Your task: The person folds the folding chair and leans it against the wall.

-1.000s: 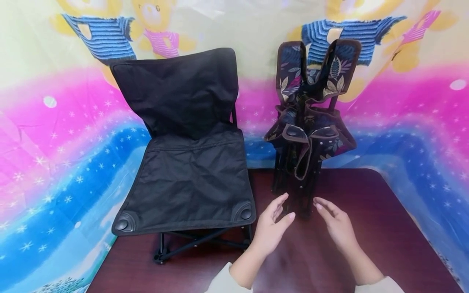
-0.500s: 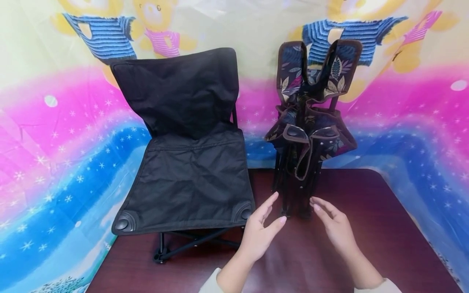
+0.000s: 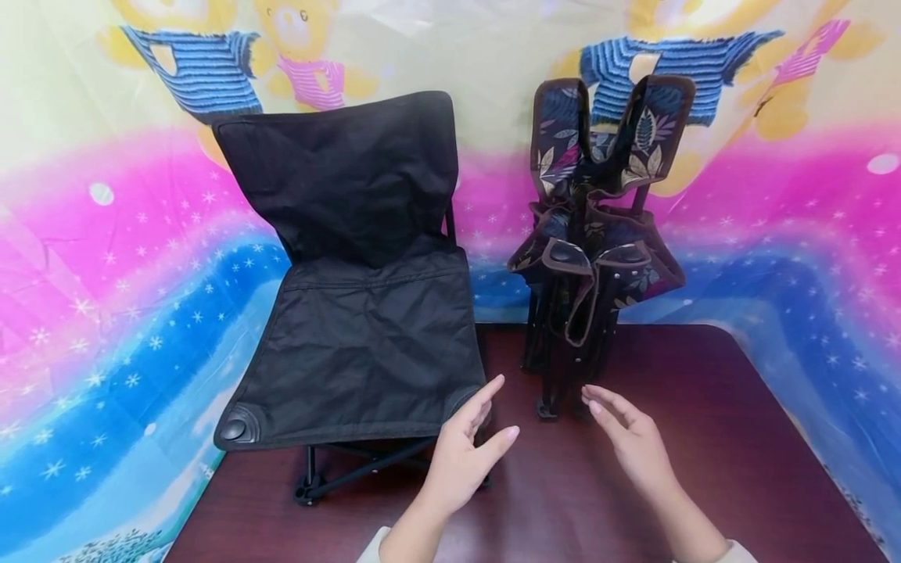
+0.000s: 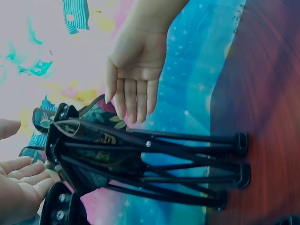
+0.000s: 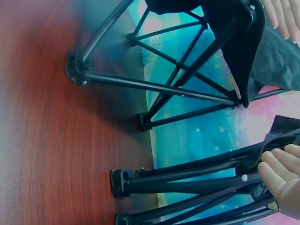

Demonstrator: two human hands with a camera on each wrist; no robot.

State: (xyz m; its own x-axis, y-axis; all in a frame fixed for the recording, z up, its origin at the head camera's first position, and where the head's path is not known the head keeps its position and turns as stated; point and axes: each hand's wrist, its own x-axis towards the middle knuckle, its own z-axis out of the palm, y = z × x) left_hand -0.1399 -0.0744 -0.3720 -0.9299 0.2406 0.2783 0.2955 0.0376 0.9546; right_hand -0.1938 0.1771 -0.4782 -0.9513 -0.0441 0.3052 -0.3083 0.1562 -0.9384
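On the left of the head view an unfolded black folding chair [image 3: 366,344] faces me. A second folding chair [image 3: 598,227], in dark leaf-patterned fabric with brown edging, stands upright and folded to its right. My left hand [image 3: 457,457] has its fingers extended and holds nothing; it overlaps the front right corner of the black seat in this view. Nearer the folded chair's feet is my right hand [image 3: 633,446], loosely bent and holding nothing. The right wrist view shows the relaxed fingers of the right hand [image 5: 283,176] overlapping the folded chair's frame [image 5: 201,185].
Both chairs stand on a dark red wooden table [image 3: 704,407] with a rounded far corner. Behind it hangs a colourful cloth backdrop [image 3: 795,203] with bears and snowflakes. Crossed black legs [image 5: 159,86] of the unfolded chair reach down to the tabletop.
My left hand has moved left, from before the folded chair to the black seat's corner. The right hand has shifted slightly left. Both chairs stay in place.
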